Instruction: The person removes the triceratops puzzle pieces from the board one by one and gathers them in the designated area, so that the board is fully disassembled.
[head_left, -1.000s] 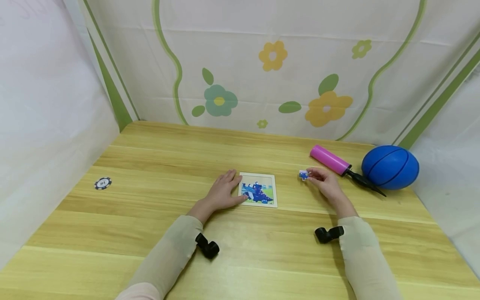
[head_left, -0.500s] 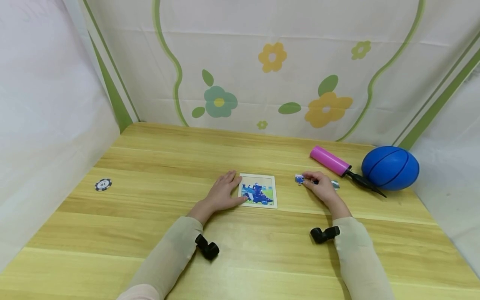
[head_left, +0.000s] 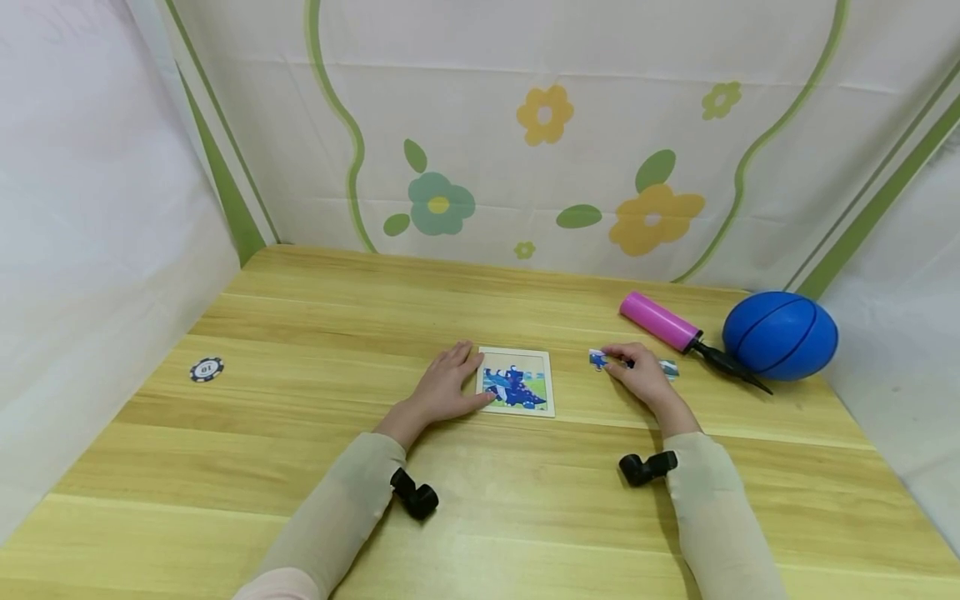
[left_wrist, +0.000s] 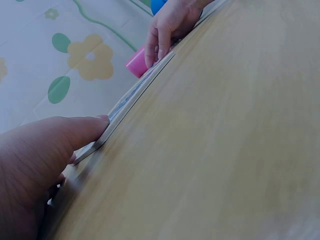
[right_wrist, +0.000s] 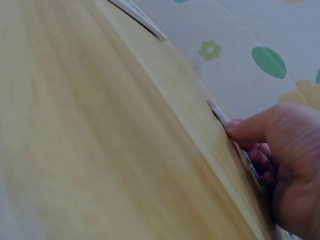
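A square jigsaw puzzle board [head_left: 547,357] with a blue dinosaur picture lies on the table. My left hand [head_left: 444,385] rests at its left side, fingers extended and thumb over the lower left edge. To the right of the board, my right hand [head_left: 639,375] pinches a small blue-and-white puzzle piece [head_left: 597,360] between thumb and fingertips. In the right wrist view that puzzle piece [right_wrist: 216,111] sticks out beyond the thumb, close to the tabletop. Other puzzle pieces [head_left: 669,367] lie beside and partly under the right hand, which hides most of them.
Behind the right hand lies a pink hand pump [head_left: 660,320] with a black end. A blue ball [head_left: 781,335] sits at the table's right edge. A round poker chip [head_left: 206,369] lies far left on the wooden table [head_left: 480,517]. Flowered cloth [head_left: 480,125] hangs at the back.
My right hand has shifted a little left and lower with the puzzle piece, and other pieces beside it have come into view. The left hand stays at the board.
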